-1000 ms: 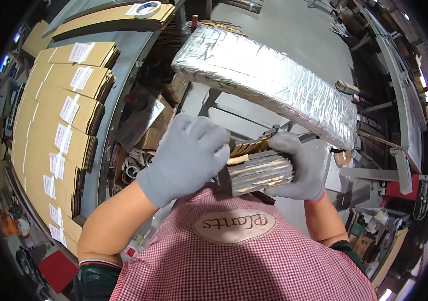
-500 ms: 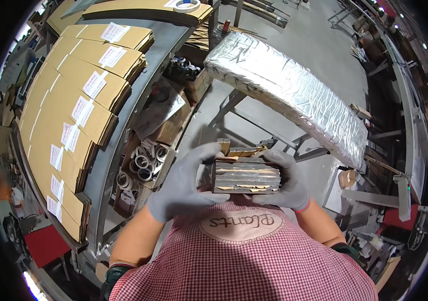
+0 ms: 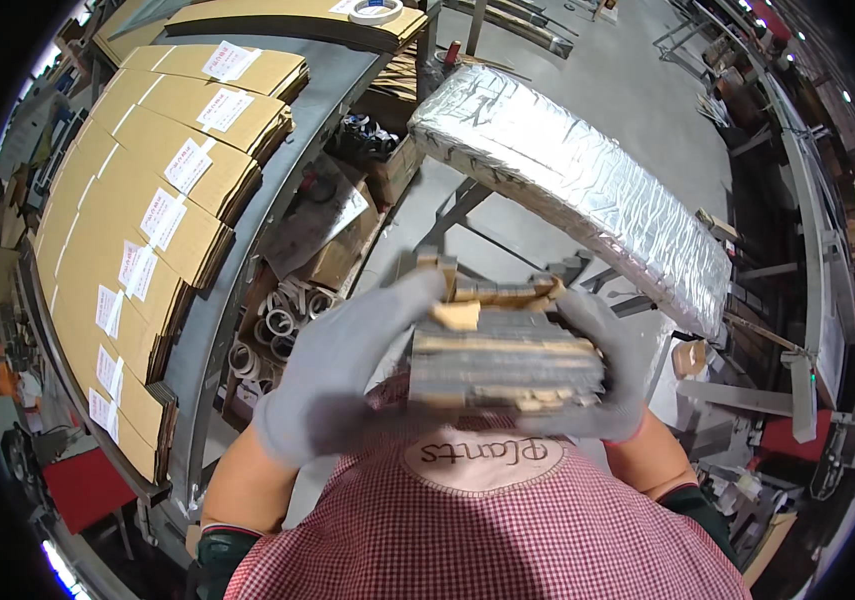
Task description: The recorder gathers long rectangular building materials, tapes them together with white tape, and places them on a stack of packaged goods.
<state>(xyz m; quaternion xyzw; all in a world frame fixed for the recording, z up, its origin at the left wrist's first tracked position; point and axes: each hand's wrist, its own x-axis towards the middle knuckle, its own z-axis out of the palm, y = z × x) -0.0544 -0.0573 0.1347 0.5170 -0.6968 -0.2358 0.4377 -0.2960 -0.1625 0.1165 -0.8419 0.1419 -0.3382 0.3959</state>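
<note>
Between my two gloved hands is a stack of dark grey strips (image 3: pixel 507 365) with tan, ragged edges, held up in front of my chest and blurred by motion. My left hand (image 3: pixel 347 365), in a grey glove, grips its left end with the thumb and fingers curved round it. At the right end my right hand (image 3: pixel 612 365), gloved the same way, closes on the stack. A torn tan flap (image 3: pixel 457 315) sticks out at the stack's upper left. Behind it more tan-edged pieces show, partly hidden by the stack and my fingers.
On the left, a grey metal table (image 3: pixel 209 300) carries rows of flat brown cardboard pieces (image 3: pixel 87 240) with white labels. Under it stand boxes holding tape rolls (image 3: pixel 280 322). A long foil-wrapped slab (image 3: pixel 577 170) rests on a metal frame ahead. Farther right is another metal frame (image 3: pixel 805 300).
Both hands have spread somewhat apart and the stack looks larger and closer. It has turned slightly and its face is now smeared by motion.
</note>
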